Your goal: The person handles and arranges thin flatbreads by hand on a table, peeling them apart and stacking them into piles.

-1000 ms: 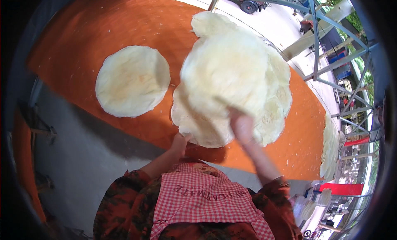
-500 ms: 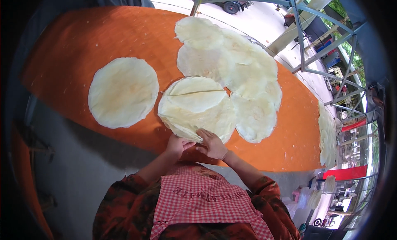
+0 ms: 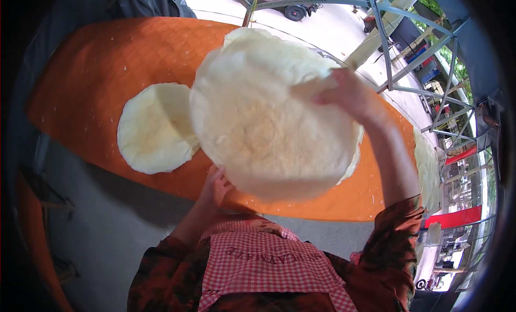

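A large, thin, round, pale flatbread (image 3: 252,129), browned near its middle, is raised above the orange table. My right hand (image 3: 344,94) is closed on its far right edge, slightly blurred by motion. The raised flatbread hides most of what lies under it. Close to its lower left edge, by the table's near edge, is my left hand (image 3: 216,186), fingers loosely apart and holding nothing that I can see. Another round flatbread (image 3: 156,129) lies flat to the left, partly in shadow.
The orange table (image 3: 91,92) curves across the view. More pale flatbreads (image 3: 352,156) show beyond the raised one, and others (image 3: 424,172) hang at the table's right end. Metal frame bars (image 3: 387,43) rise at the right. A wheeled cart (image 3: 295,11) stands beyond the table.
My right hand has moved up and to the right, lifting a flatbread off the folded stack. The left hand has come away from the stack, slightly to the left.
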`<control>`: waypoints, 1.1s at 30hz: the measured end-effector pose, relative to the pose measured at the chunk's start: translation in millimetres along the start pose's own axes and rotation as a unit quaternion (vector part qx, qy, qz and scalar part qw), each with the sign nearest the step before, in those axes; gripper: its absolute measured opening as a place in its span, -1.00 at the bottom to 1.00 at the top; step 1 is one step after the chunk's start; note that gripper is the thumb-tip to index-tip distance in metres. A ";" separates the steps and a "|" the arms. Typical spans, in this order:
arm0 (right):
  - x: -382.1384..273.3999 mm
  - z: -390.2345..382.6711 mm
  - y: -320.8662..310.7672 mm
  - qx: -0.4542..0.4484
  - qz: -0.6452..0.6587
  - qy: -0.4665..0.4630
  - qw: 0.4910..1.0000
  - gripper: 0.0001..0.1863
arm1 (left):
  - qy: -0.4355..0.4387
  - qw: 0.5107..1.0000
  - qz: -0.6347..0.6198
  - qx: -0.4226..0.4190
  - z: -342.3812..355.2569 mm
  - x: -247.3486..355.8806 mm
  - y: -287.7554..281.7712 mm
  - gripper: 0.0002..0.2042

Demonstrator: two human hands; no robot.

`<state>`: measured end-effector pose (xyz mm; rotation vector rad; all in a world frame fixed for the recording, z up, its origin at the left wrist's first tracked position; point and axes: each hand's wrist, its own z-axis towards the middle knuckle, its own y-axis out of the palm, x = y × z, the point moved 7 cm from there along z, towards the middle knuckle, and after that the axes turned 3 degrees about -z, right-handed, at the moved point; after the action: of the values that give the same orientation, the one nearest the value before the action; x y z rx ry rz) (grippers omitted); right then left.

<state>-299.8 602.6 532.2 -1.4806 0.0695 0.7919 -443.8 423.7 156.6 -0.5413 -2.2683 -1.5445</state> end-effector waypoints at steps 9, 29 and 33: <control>251.3 -41.5 149.7 -0.179 0.403 0.303 0.845 -0.61 | -0.035 0.999 0.008 -0.036 24.8 2.3 -23.5 -0.54; 264.9 -201.0 269.3 0.059 0.758 0.299 0.577 -0.45 | -0.106 0.977 0.115 0.142 32.2 -26.7 -77.7 -0.70; 286.4 -226.3 309.5 0.100 0.684 0.341 0.637 -0.43 | -0.089 0.979 0.019 0.182 20.4 -47.6 -62.1 -0.65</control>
<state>-147.1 488.7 93.1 -1.2317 2.0013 1.2401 -434.3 416.3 76.6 -0.6325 -2.5762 -1.0597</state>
